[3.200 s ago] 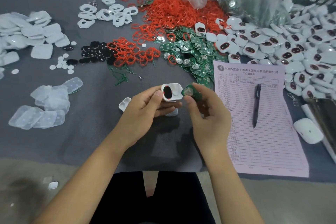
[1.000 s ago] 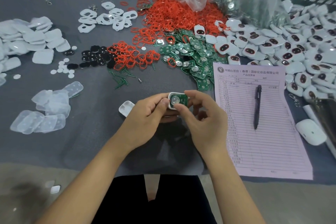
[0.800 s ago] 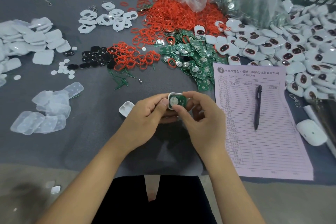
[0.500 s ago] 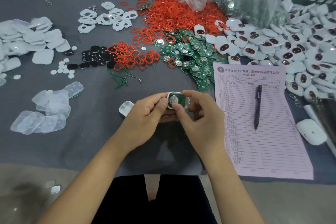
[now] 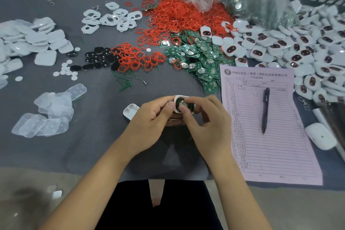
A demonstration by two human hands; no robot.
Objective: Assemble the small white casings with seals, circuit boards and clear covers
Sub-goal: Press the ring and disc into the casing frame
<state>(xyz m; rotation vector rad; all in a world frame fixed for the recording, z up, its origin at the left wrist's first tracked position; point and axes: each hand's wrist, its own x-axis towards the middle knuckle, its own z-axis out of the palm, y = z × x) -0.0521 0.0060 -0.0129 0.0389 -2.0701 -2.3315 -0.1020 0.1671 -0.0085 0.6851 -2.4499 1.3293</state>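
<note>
Just left of the pink form [image 5: 268,123], the left hand [image 5: 149,119] grips a white casing [image 5: 178,99] while the right hand [image 5: 205,125] pinches the green circuit board [image 5: 180,103] seated in it.

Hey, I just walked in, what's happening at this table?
A person is assembling small gadgets by hand. The left hand holds a white casing above the grey table, while the right hand presses a green circuit board into it. Piles of red seals, spare boards and clear covers lie around, with a pen on a pink form.
</note>
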